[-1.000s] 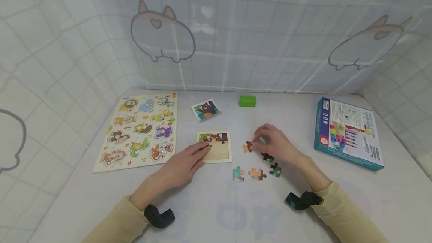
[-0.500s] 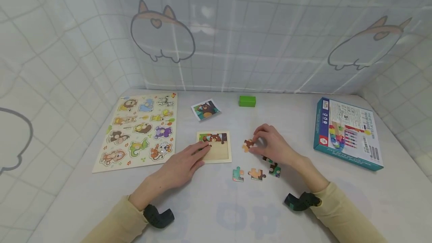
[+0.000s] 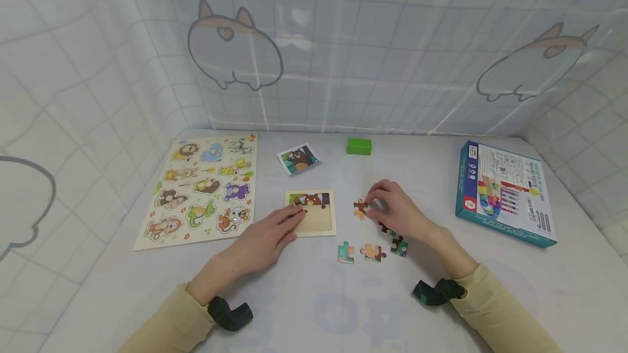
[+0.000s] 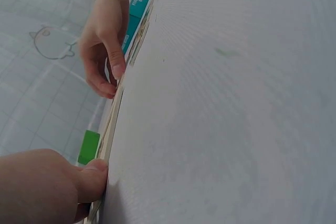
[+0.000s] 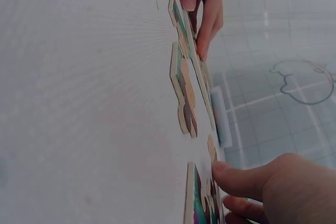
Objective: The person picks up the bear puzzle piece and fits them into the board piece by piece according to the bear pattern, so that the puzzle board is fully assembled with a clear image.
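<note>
Pinching a flat, knobbed brown-and-orange jigsaw piece [image 3: 360, 208] between its fingers, the right hand [image 3: 399, 211] sits just right of a shallow, pale wooden frame [image 3: 319, 222]. The left hand [image 3: 265, 237] rests nearly straight fingers on the frame's left side. Loose pieces [image 3: 373, 254], pale-edged and interlocking in outline, lie nearby on the white surface [image 3: 304, 287]. Since a second ago, the pinched piece has turned slightly.

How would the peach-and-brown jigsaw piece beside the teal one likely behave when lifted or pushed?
That jigsaw piece is probably stiff, as the right wrist view shows a thick, pale edge. It seems unlikely to roll, since it lies flat. It should be light, being much smaller than the right hand.
</note>
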`<state>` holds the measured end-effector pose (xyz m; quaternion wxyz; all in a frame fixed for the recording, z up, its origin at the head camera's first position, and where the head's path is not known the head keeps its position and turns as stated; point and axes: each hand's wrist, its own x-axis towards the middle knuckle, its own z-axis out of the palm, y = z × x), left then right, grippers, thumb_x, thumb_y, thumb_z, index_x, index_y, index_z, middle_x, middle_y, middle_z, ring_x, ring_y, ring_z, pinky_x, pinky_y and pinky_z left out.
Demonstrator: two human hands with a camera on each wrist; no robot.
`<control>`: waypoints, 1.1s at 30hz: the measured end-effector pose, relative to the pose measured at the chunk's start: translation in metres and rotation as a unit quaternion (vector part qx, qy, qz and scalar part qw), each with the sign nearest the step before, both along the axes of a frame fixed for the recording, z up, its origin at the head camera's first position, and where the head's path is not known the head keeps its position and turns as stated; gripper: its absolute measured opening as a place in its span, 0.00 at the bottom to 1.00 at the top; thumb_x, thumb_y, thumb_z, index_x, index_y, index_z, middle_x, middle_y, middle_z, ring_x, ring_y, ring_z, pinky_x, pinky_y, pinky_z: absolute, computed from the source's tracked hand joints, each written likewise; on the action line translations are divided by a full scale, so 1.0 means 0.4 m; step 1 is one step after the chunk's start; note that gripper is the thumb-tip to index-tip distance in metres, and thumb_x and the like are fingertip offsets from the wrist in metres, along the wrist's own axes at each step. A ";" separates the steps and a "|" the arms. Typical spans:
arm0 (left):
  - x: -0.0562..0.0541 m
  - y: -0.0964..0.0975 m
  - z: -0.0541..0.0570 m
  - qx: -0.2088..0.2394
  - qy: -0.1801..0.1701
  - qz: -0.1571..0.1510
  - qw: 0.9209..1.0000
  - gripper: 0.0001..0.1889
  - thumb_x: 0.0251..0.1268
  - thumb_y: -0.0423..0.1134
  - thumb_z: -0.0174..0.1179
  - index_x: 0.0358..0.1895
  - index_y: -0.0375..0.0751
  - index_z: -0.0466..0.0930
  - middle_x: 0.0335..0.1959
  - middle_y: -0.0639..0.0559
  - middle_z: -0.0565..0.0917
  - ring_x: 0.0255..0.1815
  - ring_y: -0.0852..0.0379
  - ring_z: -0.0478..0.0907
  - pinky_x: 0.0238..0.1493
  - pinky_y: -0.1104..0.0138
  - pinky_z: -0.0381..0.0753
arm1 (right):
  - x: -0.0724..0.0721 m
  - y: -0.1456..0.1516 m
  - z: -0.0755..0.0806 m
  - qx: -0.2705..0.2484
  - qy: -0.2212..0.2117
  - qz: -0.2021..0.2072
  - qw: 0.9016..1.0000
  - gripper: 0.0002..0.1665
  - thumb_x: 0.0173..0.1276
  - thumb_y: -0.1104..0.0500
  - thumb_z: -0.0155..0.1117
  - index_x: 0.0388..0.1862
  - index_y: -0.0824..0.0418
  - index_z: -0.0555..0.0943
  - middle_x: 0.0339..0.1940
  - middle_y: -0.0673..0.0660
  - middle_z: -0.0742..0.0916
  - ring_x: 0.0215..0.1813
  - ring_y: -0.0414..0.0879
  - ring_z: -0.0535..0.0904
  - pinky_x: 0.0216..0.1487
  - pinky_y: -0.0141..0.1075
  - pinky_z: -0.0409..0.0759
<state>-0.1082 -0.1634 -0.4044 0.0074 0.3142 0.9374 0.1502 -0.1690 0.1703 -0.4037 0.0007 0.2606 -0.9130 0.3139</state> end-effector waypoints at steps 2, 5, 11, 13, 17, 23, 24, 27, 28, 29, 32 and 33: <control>0.000 -0.001 0.001 0.001 -0.001 0.000 1.000 0.26 0.78 0.43 0.52 0.75 0.41 0.66 0.76 0.47 0.66 0.76 0.47 0.64 0.73 0.53 0.69 | 0.000 -0.001 0.000 -0.002 -0.003 -0.001 1.000 0.10 0.64 0.59 0.73 0.43 0.58 0.85 0.53 0.56 0.80 0.60 0.53 0.70 0.62 0.51 0.76; 0.001 -0.002 0.004 0.002 -0.003 0.001 1.000 0.26 0.78 0.43 0.52 0.75 0.42 0.65 0.76 0.47 0.66 0.76 0.48 0.63 0.73 0.54 0.69 | 0.000 -0.002 -0.001 -0.005 -0.006 -0.004 1.000 0.11 0.63 0.57 0.74 0.43 0.58 0.85 0.53 0.55 0.80 0.60 0.53 0.70 0.61 0.51 0.76; 0.003 -0.004 0.007 0.001 -0.013 0.005 1.000 0.26 0.79 0.44 0.51 0.75 0.42 0.65 0.76 0.48 0.65 0.77 0.49 0.62 0.74 0.54 0.68 | -0.005 -0.003 -0.005 -0.001 0.009 0.007 1.000 0.10 0.64 0.58 0.74 0.43 0.59 0.84 0.52 0.55 0.80 0.58 0.52 0.71 0.60 0.50 0.77; 0.003 -0.004 0.007 0.002 -0.016 0.007 1.000 0.26 0.79 0.44 0.51 0.75 0.43 0.65 0.76 0.48 0.65 0.77 0.49 0.62 0.74 0.54 0.68 | -0.006 -0.003 -0.006 0.003 0.015 0.013 1.000 0.10 0.64 0.58 0.73 0.43 0.59 0.84 0.52 0.55 0.80 0.57 0.52 0.71 0.60 0.49 0.77; 0.003 -0.003 0.006 0.001 -0.016 0.008 1.000 0.26 0.79 0.44 0.51 0.75 0.42 0.65 0.76 0.48 0.65 0.77 0.49 0.62 0.73 0.54 0.68 | -0.007 -0.002 -0.008 0.006 0.024 0.019 1.000 0.10 0.65 0.58 0.73 0.43 0.60 0.84 0.51 0.55 0.81 0.56 0.51 0.72 0.60 0.48 0.78; 0.003 -0.003 0.005 0.000 -0.018 0.009 1.000 0.27 0.79 0.44 0.51 0.76 0.42 0.64 0.77 0.47 0.64 0.77 0.48 0.62 0.74 0.54 0.68 | -0.006 0.000 -0.009 0.005 0.028 0.025 0.999 0.10 0.66 0.59 0.72 0.42 0.61 0.83 0.51 0.55 0.81 0.56 0.51 0.72 0.60 0.48 0.77; 0.004 -0.003 0.006 0.001 -0.020 0.010 1.000 0.27 0.79 0.44 0.51 0.76 0.42 0.64 0.77 0.48 0.64 0.77 0.48 0.62 0.74 0.54 0.68 | -0.006 0.000 -0.010 0.005 0.028 0.026 0.999 0.09 0.66 0.59 0.72 0.42 0.60 0.83 0.51 0.55 0.81 0.56 0.51 0.72 0.60 0.48 0.77; 0.004 -0.002 0.007 0.002 -0.023 0.010 1.000 0.27 0.79 0.44 0.50 0.76 0.42 0.64 0.77 0.48 0.64 0.77 0.48 0.62 0.74 0.53 0.68 | -0.006 0.001 -0.014 0.003 0.028 0.027 0.999 0.10 0.66 0.59 0.72 0.42 0.60 0.83 0.51 0.55 0.81 0.56 0.51 0.72 0.60 0.47 0.77; 0.004 -0.002 0.008 0.003 -0.025 0.011 1.000 0.26 0.79 0.44 0.50 0.76 0.42 0.64 0.77 0.48 0.64 0.77 0.48 0.62 0.74 0.54 0.68 | -0.006 0.001 -0.014 0.002 0.028 0.028 0.999 0.10 0.66 0.59 0.72 0.42 0.60 0.83 0.51 0.54 0.81 0.56 0.51 0.72 0.60 0.47 0.77; 0.004 -0.002 0.008 0.003 -0.027 0.011 1.000 0.26 0.79 0.44 0.50 0.76 0.42 0.64 0.77 0.48 0.64 0.77 0.48 0.62 0.74 0.53 0.67 | -0.006 0.001 -0.015 0.000 0.026 0.028 0.999 0.10 0.65 0.59 0.72 0.42 0.60 0.82 0.51 0.54 0.81 0.56 0.51 0.72 0.60 0.47 0.77; 0.003 -0.002 0.007 0.004 -0.025 0.010 1.000 0.26 0.79 0.44 0.51 0.76 0.42 0.64 0.77 0.47 0.65 0.77 0.48 0.62 0.74 0.53 0.68 | -0.006 0.000 -0.015 -0.006 0.022 0.028 0.999 0.10 0.65 0.59 0.72 0.43 0.61 0.82 0.51 0.55 0.81 0.56 0.50 0.72 0.61 0.48 0.77; 0.003 -0.002 0.007 0.004 -0.024 0.010 1.000 0.26 0.79 0.44 0.51 0.76 0.42 0.64 0.77 0.48 0.65 0.77 0.48 0.62 0.74 0.53 0.68 | -0.006 0.001 -0.014 -0.007 0.020 0.028 0.999 0.10 0.66 0.59 0.72 0.43 0.61 0.82 0.51 0.55 0.81 0.57 0.51 0.72 0.61 0.48 0.77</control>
